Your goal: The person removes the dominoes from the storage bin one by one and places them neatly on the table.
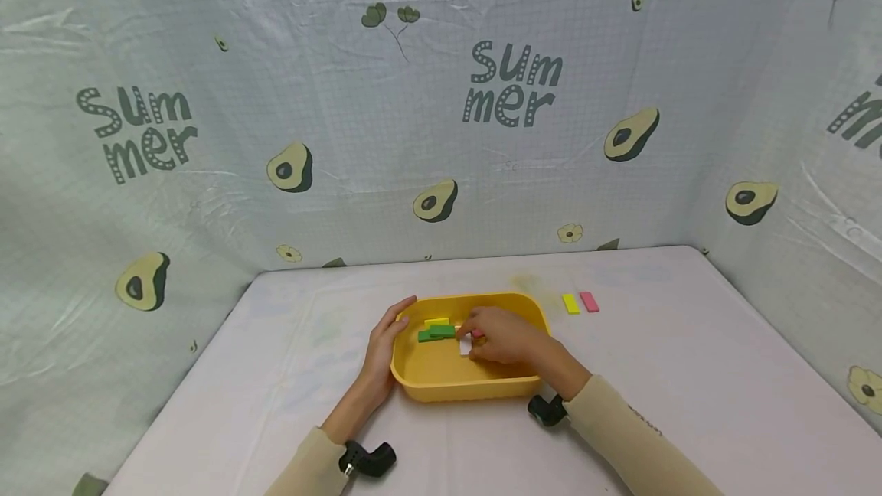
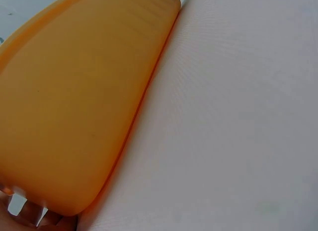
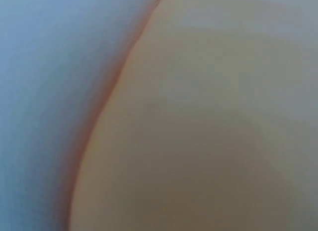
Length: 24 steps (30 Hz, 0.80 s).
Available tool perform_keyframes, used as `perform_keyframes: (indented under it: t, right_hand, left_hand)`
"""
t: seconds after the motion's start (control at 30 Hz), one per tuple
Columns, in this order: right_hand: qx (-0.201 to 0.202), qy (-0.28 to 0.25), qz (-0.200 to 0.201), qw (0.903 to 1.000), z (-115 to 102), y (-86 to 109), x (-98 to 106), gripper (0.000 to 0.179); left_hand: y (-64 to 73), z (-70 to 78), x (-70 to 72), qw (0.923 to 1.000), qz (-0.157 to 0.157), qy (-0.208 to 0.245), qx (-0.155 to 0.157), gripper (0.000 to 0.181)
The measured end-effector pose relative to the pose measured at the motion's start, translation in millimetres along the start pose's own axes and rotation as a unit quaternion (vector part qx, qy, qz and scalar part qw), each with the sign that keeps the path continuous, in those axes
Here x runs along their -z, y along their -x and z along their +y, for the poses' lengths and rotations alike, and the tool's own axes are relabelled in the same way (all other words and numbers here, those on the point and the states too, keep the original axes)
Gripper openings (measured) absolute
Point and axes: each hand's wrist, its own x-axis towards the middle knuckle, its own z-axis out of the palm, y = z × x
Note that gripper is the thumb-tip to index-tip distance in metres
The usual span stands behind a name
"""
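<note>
A yellow plastic bin [image 1: 451, 393] stands on the table. My left hand [image 1: 377, 350] holds its left side, with fingers along the outside and a fingertip at the rim; in the left wrist view, fingers [image 2: 31, 212] show at the bin's end wall. Reaching over the front right wall, my right hand [image 1: 506, 335] pinches a white block [image 1: 465, 345] inside. A pink block [image 1: 478, 334] is partly covered by that hand. Left of the white block lie green blocks [image 1: 442, 331], one overlapping another, and a yellow block [image 1: 437, 322] behind them. The right wrist view shows only the blurred bin wall [image 3: 198, 141].
Beyond the bin's back right corner, a yellow block [image 1: 570, 304] and a pink block [image 1: 589, 301] lie on the white-covered table [image 1: 661, 358]. A printed sheet [image 1: 510, 197] with avocados hangs around the back and sides. Black wrist cameras sit on both wrists.
</note>
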Motion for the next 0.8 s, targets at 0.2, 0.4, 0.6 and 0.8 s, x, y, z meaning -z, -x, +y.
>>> perform_keyframes:
  t: [0.2,0.4,0.6,0.8]
  right_hand:
    - [-0.007,0.002,-0.003,1.0,1.5,-1.5,-0.6,0.035]
    - [-0.018,-0.013,-0.006,0.9997,1.1,-0.6,0.1,0.036]
    - [-0.014,-0.012,0.0,0.9998,0.6,0.3,1.4,0.036]
    - [-0.021,-0.005,0.006,0.9997,-2.2,0.2,2.7,0.037]
  left_hand:
    - [-0.5,-0.9,0.8,1.0,0.001,0.002,0.0,0.047]
    - [-0.9,-0.2,0.0,1.0,0.001,0.004,0.001,0.048]
    - [-0.7,0.2,0.0,1.0,-0.001,0.005,0.001,0.048]
    - [-0.1,0.2,0.7,1.0,-0.002,0.004,0.004,0.048]
